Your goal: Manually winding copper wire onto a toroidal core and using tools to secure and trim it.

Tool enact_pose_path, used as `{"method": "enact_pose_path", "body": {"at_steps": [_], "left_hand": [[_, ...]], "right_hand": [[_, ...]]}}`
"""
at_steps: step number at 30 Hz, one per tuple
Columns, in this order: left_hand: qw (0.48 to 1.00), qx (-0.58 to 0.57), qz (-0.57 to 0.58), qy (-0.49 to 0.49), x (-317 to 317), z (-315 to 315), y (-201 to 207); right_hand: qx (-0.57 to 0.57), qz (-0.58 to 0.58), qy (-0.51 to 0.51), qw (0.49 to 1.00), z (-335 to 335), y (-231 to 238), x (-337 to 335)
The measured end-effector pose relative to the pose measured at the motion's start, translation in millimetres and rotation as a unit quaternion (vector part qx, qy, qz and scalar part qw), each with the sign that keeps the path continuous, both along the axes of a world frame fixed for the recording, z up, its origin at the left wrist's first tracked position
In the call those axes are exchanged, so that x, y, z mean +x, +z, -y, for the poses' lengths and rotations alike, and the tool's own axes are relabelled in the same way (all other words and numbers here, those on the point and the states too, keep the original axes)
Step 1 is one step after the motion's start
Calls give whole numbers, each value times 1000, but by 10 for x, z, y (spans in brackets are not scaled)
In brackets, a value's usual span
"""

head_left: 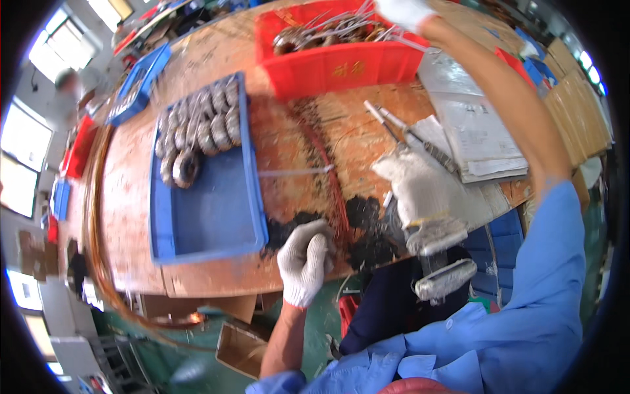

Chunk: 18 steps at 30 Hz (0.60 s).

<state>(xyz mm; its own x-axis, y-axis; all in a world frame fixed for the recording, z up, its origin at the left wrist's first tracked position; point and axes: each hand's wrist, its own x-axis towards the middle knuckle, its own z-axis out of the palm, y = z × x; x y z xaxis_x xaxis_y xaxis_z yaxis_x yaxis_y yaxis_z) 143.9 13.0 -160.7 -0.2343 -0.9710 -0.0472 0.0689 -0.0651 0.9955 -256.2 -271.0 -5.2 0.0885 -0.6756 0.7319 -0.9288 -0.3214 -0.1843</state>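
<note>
My left hand [304,264], in a white knit glove, is at the table's near edge with its fingers curled closed; whatever lies within them is hidden. Just beyond it runs a bundle of thin dark red wires [336,194], with a pale strip [293,173] lying across to the blue tray. My right hand [405,13], also gloved, reaches over the far right corner of a red bin [341,73]. Its fingers are blurred and cut off by the picture's upper edge. Ring-shaped coils [286,43] and white leads [341,23] fill the bin.
A blue tray [213,217] at left holds rows of wrapped ring-shaped coils [213,121]. On the right are pen-like tools [384,121], papers [482,134] and a whitish cloth [420,187] over a metal fixture [438,235]. Long brown wires [96,197] curve along the left edge.
</note>
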Motion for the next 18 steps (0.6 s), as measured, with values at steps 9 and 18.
{"method": "enact_pose_path", "body": {"at_steps": [9,18], "left_hand": [[868,-273,304,283,624,1264,893],[666,-213,666,259,1134,2163,493]], "right_hand": [[225,82,-53,969,-4139,-142,527],[260,506,-196,799,-5959,-1161,466]]}}
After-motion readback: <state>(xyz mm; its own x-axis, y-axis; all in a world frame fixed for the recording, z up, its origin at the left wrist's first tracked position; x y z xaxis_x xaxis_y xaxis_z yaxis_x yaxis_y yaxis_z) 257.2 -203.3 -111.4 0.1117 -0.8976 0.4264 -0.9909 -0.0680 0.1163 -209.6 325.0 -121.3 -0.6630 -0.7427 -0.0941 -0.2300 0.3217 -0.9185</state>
